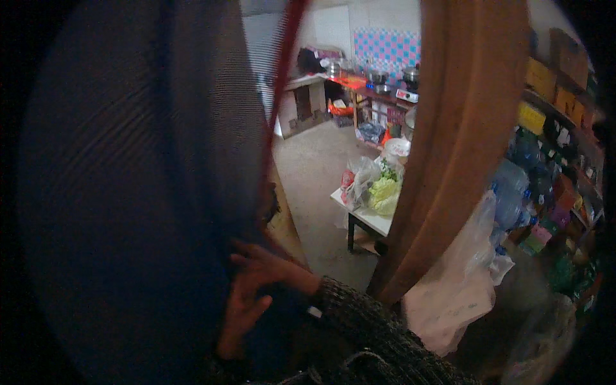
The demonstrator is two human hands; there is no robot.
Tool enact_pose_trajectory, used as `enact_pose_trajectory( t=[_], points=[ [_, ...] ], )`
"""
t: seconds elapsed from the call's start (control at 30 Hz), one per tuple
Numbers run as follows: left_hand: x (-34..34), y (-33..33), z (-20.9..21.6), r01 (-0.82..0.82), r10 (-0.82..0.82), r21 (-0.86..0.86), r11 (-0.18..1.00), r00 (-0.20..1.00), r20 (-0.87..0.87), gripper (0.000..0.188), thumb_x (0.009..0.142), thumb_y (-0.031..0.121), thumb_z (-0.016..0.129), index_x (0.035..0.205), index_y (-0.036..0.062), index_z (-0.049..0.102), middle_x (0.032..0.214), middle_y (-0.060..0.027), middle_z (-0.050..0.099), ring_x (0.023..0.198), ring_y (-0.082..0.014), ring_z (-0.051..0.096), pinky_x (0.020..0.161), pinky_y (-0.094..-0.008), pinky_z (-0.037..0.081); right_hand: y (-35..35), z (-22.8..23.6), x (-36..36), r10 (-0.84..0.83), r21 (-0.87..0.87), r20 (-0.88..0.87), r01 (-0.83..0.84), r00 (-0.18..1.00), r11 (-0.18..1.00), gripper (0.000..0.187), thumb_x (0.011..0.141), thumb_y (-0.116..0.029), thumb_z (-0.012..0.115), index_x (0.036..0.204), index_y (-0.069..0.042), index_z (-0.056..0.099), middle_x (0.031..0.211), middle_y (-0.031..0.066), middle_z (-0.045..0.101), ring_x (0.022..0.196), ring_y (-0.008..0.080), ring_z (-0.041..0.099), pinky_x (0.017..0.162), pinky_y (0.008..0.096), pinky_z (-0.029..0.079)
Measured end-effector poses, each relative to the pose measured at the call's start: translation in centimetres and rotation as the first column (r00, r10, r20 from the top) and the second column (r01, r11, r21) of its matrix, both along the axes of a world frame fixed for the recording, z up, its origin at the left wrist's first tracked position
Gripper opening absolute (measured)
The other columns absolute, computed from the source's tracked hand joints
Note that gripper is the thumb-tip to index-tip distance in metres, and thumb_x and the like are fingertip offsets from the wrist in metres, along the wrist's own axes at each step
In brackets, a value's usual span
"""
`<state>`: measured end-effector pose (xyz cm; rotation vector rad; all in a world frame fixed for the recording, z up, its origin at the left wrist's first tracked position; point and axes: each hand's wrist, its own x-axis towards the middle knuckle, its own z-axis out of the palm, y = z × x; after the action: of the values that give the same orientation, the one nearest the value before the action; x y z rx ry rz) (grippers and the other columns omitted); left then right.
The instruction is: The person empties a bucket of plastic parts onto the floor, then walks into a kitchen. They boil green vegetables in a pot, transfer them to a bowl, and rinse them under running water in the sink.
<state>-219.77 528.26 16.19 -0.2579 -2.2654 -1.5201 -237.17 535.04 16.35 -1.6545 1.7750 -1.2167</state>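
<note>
A dark mesh door curtain (128, 192) with a red edge strip (280, 83) fills the left of the view. My right hand (282, 268), in a dark knit sleeve, reaches leftward to the curtain near its lower red edge, fingers stretched out and apart. Just below it, my left hand (239, 317) is raised against the dark mesh with its thumb standing away. The right hand partly covers the left one's fingertips, and dim light blurs both. I see nothing held in either hand.
A brown wooden door frame (459, 141) stands right of the opening. Beyond lies a kitchen with a white table (356, 210) bearing a cabbage (385, 194) and plastic bags, and a counter with pots (377, 77). Right of the frame are large water bottles (510, 192) and stacked boxes (539, 78).
</note>
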Motion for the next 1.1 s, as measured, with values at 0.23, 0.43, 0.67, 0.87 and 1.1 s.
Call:
enact_pose_trajectory(
  t=[0.23,0.43,0.67,0.87,1.1],
  points=[
    [-10.6,-12.8,5.9,-0.422,0.406,0.057,0.905,0.815,-0.412,0.059,0.089,0.03,0.057,0.142,0.0131,0.035,0.147,-0.0157,0.031,0.135,-0.0333,0.032,0.111,-0.0492,0.026,-10.2,-2.8,-5.8,0.57,0.016,-0.001,-0.57,0.822,0.822,0.063,0.093,-0.031,0.055,0.144,-0.004,0.028,0.141,0.0164,0.041,0.125,0.0279,0.047,0.103,0.0406,0.039],
    [-12.9,-20.0,9.7,-0.954,0.663,0.038,0.297,0.177,-0.727,0.053,0.089,0.024,0.056,0.137,0.0099,0.039,0.143,-0.0171,0.036,0.131,-0.0335,0.035,0.108,-0.0481,0.029,-13.7,-4.1,-19.8,0.647,0.023,0.35,-0.697,0.677,0.717,0.058,0.095,-0.037,0.051,0.141,-0.004,0.036,0.135,0.0135,0.049,0.121,0.0264,0.05,0.105,0.039,0.038],
    [-26.5,-21.7,8.9,-0.976,0.663,-0.037,0.216,0.174,-0.728,0.046,0.089,0.017,0.056,0.132,0.0061,0.044,0.139,-0.0186,0.041,0.128,-0.0338,0.04,0.106,-0.0469,0.032,-13.2,-6.7,-35.2,0.333,0.051,0.699,-0.508,0.633,0.86,0.053,0.093,-0.036,0.057,0.137,-0.01,0.045,0.126,0.0109,0.057,0.115,0.0223,0.054,0.101,0.0359,0.041],
    [-38.1,-28.0,7.1,-0.918,0.733,-0.258,0.303,0.397,-0.553,0.027,0.085,0.002,0.055,0.112,0.0032,0.059,0.123,-0.0146,0.057,0.115,-0.0294,0.053,0.101,-0.0395,0.039,-15.7,-9.8,-44.9,0.156,0.093,0.786,-0.364,0.598,0.927,0.046,0.093,-0.025,0.057,0.134,-0.006,0.047,0.117,0.0106,0.062,0.107,0.0203,0.059,0.094,0.0342,0.046],
    [-53.6,-42.2,0.1,-0.861,0.805,-0.19,0.472,0.509,-0.306,0.025,0.081,-0.001,0.06,0.105,0.0034,0.064,0.12,-0.0119,0.059,0.113,-0.0285,0.055,0.097,-0.0361,0.043,-19.8,-16.1,-59.5,-0.121,0.221,0.783,-0.09,0.611,0.971,0.042,0.095,-0.019,0.055,0.133,-0.002,0.046,0.115,0.0138,0.062,0.105,0.0226,0.061,0.09,0.0348,0.049]
  ],
)
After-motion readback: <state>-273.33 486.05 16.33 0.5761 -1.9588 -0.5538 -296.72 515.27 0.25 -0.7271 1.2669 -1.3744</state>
